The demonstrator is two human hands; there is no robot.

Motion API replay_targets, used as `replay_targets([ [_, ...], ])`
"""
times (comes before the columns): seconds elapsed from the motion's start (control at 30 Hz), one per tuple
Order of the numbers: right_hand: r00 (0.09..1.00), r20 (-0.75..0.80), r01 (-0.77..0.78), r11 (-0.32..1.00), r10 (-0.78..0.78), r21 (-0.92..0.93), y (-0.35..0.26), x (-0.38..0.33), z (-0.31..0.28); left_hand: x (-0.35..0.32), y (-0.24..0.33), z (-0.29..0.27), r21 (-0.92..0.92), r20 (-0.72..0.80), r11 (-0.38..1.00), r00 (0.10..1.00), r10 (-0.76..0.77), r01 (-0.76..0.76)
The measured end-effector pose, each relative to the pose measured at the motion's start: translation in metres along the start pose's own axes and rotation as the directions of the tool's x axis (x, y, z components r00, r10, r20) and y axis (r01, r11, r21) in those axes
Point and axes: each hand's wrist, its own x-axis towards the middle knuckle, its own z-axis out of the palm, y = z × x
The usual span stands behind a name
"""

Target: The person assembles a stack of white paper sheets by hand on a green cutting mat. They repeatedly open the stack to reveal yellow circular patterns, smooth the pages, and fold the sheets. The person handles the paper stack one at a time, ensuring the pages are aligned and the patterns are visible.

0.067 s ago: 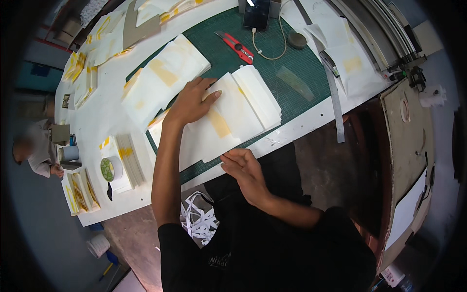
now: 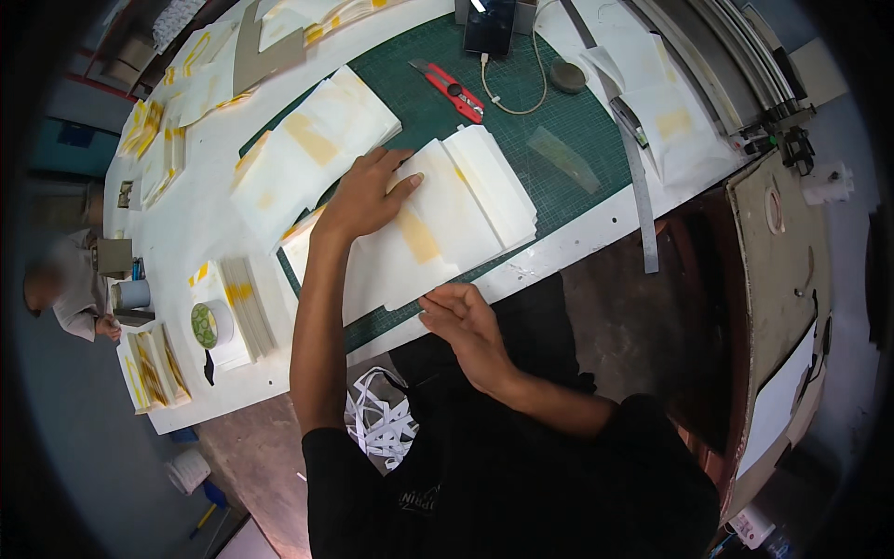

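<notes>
- White table in the head view; on its green cutting mat lies our yellow-marked paper stack.
- Our left hand lies flat across the stack, thumb spread; our right hand reaches its near edge, fingers extended, but we cannot tell whether they pinch.
- We'd best press lightly, keeping edges even.
- Our left forearm hides some paper; our right fingertips are unclear.

Qty: 1 L hand ~11 o'clk, 1 R hand ~5; 2+ paper stacks, exact ct unclear; 1 grn mat ~1; 1 red cutter, 1 phone ~12; 1 tape roll, 1 co-worker ~9.
</notes>
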Motion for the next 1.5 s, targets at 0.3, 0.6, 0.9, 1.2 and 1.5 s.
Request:
replay_targets([
  [0.3, 0.705, 0.054, 0.422, 0.357, -0.708, -0.834, -0.089, 0.019, -0.064, -0.108, -0.022, -0.014, -0.138, -0.621, 0.955, 0.728, -0.289, 0.261],
  [0.6, 0.831, 0.172, 0.269, 0.112, -0.529, -0.957, -0.115, 0.053, -0.072, -0.191, -0.013, 0.018, -0.531, -0.404, 0.671, 0.541, -0.738, 0.518],
  [0.9, 0.847, 0.08, 0.254, 0.269, -0.525, -0.929, -0.114, 0.061, -0.078, -0.184, -0.001, 0.013, -0.551, -0.358, 0.627, 0.523, -0.773, 0.551],
  [1.2, 0.759, 0.173, 0.326, 0.137, -0.627, -0.935, -0.104, 0.055, -0.051, -0.185, -0.01, 0.015, -0.561, -0.389, 0.627, 0.497, -0.776, 0.54],
  [1.5, 0.831, 0.091, 0.234, 0.197, -0.549, -0.952, -0.101, 0.073, -0.045, -0.175, -0.022, 0.029, -0.376, -0.602, 0.773, 0.499, -0.623, 0.511],
])
